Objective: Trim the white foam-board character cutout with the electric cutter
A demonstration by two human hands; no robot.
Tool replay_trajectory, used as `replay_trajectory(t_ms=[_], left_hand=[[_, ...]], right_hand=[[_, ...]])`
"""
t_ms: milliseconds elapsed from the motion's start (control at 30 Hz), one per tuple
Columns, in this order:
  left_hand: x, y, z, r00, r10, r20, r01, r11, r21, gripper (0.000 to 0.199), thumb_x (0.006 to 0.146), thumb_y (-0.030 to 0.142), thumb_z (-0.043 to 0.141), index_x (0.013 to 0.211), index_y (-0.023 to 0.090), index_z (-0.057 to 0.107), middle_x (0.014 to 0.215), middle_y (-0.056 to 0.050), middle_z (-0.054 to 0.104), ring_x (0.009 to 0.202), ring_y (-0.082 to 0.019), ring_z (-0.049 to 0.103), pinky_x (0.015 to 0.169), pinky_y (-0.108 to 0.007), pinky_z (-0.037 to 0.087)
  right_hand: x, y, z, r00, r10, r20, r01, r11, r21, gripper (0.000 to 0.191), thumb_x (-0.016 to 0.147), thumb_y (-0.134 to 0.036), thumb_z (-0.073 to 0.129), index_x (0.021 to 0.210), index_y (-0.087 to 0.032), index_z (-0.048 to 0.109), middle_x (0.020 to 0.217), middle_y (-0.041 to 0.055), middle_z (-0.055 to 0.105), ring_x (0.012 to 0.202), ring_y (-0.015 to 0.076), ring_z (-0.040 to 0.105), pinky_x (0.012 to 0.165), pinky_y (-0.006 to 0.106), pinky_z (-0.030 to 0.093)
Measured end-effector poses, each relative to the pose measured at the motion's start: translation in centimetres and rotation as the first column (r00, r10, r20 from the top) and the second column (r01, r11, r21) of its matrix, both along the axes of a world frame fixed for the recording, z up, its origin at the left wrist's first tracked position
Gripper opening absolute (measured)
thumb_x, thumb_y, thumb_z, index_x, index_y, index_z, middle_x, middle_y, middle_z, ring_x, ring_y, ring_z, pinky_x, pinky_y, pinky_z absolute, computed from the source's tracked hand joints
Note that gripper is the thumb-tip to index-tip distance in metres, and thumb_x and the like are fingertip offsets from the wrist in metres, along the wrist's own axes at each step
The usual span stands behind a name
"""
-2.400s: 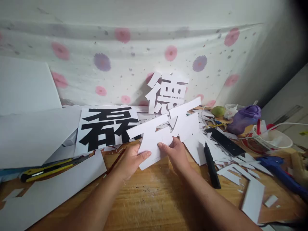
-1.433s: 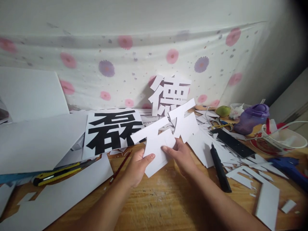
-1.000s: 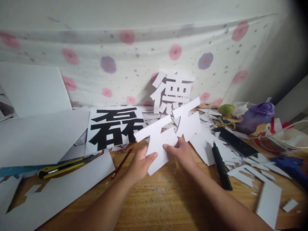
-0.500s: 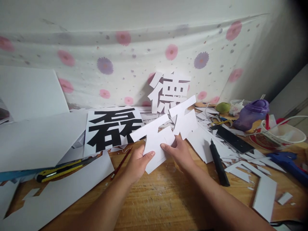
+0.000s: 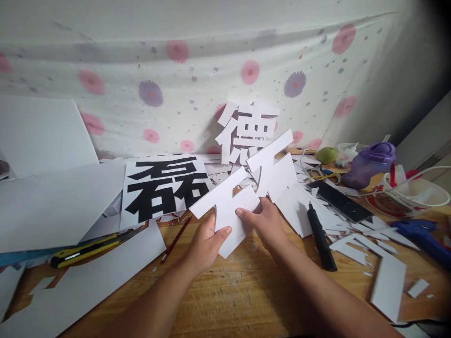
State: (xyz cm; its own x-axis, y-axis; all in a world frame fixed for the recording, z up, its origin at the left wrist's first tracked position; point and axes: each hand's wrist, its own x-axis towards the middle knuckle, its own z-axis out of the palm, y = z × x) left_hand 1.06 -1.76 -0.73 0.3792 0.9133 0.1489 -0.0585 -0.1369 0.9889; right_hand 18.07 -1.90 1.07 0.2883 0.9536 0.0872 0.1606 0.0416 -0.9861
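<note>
At the far left, large white sheets (image 5: pixel 52 202) were cut off by the picture's edge. Nearer, a yellow-and-black knife (image 5: pixel 86 250) was seen beside a long white offcut (image 5: pixel 112 267); its far end was hard to make out among the papers. To the right, a printed sheet (image 5: pixel 123 213) was marked with a bold black character, partly covered at its right by the white cut-out (image 5: pixel 229 206). A red pencil (image 5: pixel 176 240) was seen on the wooden table (image 5: pixel 218 300) near it.

The cut-out was held up over the middle of the table. Its near left part was pinched by the left hand (image 5: pixel 207 244), thumb in front, and its near right part was gripped by the right hand (image 5: pixel 266 220); most fingers of both were hidden. Whether it was made of one piece could not be told. Behind it, the lower edge of a standing white character (image 5: pixel 229 136) was partly blocked, the floral sheet (image 5: pixel 197 112) being seen beyond.

To the right, a black pen-shaped tool (image 5: pixel 321 241) was surrounded by scraps. Scissors (image 5: pixel 322 174) were half lost in clutter near a purple bottle (image 5: pixel 368 166), and a blue tool (image 5: pixel 419 234) was cropped by the right edge.
</note>
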Motion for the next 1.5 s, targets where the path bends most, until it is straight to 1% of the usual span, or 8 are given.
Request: replay_trajectory(t_ms=[233,400,467,567,733,1067,1333,1500], left_hand=[[-0.3,0.1,-0.3,1.0,-0.008,-0.002,0.009,1.0,0.026,0.045,0.087,0.038,0.063,0.128,0.023,0.056,0.13,-0.009,0.063,0.118,-0.03,0.058,0.098,-0.042,0.046],[0.2,-0.4,0.1,0.998,-0.014,-0.066,0.021,0.994,0.107,0.047,0.086,0.037,0.062,0.131,0.024,0.056,0.131,-0.009,0.062,0.123,-0.031,0.054,0.1,-0.043,0.045],[0.2,-0.5,0.3,0.999,0.019,-0.048,-0.014,0.995,0.097,0.045,0.084,0.037,0.064,0.127,0.022,0.059,0.127,-0.009,0.064,0.12,-0.032,0.056,0.1,-0.044,0.045],[0.0,-0.3,0.7,0.998,0.035,0.049,-0.032,0.998,-0.056,0.043,0.08,0.035,0.069,0.12,0.019,0.063,0.12,-0.01,0.068,0.109,-0.031,0.062,0.094,-0.045,0.049],[-0.8,0.4,1.1,0.982,0.004,0.189,0.032,0.982,-0.187,0.04,0.079,0.028,0.07,0.117,0.019,0.066,0.116,-0.01,0.071,0.107,-0.029,0.064,0.094,-0.043,0.049],[-1.3,0.7,1.9,0.978,-0.008,0.206,0.059,0.968,-0.243,0.041,0.072,0.029,0.075,0.111,0.018,0.069,0.113,-0.012,0.072,0.104,-0.031,0.064,0.084,-0.038,0.05],[-2.5,1.0,2.4,0.886,-0.301,0.354,0.38,0.907,-0.18,0.057,0.067,0.034,0.073,0.122,0.022,0.066,0.126,-0.011,0.065,0.121,-0.036,0.054,0.097,-0.044,0.045],[-3.1,1.3,2.1,0.883,-0.302,0.36,0.38,0.909,-0.17,0.052,0.068,0.04,0.075,0.116,0.021,0.068,0.117,-0.012,0.069,0.117,-0.036,0.057,0.096,-0.045,0.046]], right_hand=[[0.0,-0.2,0.9,0.997,-0.038,0.068,0.038,0.999,-0.012,0.039,0.056,-0.043,0.078,0.082,-0.018,0.065,0.084,0.0102,0.073,0.076,0.0265,0.065,0.065,0.036,0.049],[0.0,0.1,0.7,0.974,-0.156,0.161,0.164,0.986,-0.038,0.027,0.056,-0.038,0.075,0.067,-0.02,0.059,0.068,0.0062,0.067,0.065,0.024,0.06,0.058,0.035,0.044],[0.2,0.2,0.5,0.994,-0.046,0.099,0.047,0.999,-0.01,0.029,0.058,-0.041,0.075,0.071,-0.019,0.061,0.072,0.0069,0.068,0.069,0.0246,0.062,0.06,0.035,0.046],[0.7,0.3,0.3,0.977,0.212,-0.023,-0.21,0.975,0.066,0.038,0.065,-0.043,0.074,0.091,-0.017,0.065,0.092,0.0089,0.072,0.084,0.026,0.064,0.07,0.036,0.05],[1.6,0.6,-0.3,0.896,0.404,-0.186,-0.394,0.915,0.089,0.039,0.064,-0.025,0.072,0.102,-0.019,0.064,0.101,0.0071,0.072,0.092,0.025,0.064,0.082,0.039,0.05],[2.1,0.8,-0.4,0.842,0.466,-0.272,-0.461,0.883,0.084,0.037,0.067,-0.021,0.07,0.104,-0.019,0.067,0.095,0.0048,0.073,0.087,0.0231,0.066,0.086,0.041,0.05],[1.9,0.5,-0.1,0.855,0.476,-0.206,-0.467,0.879,0.096,0.03,0.071,-0.024,0.07,0.1,-0.02,0.069,0.098,0.0052,0.073,0.09,0.0235,0.065,0.084,0.04,0.05],[1.6,0.3,0.0,0.824,0.512,-0.245,-0.499,0.859,0.117,0.028,0.07,-0.023,0.07,0.098,-0.02,0.07,0.093,0.0041,0.073,0.082,0.0211,0.064,0.078,0.038,0.05]])
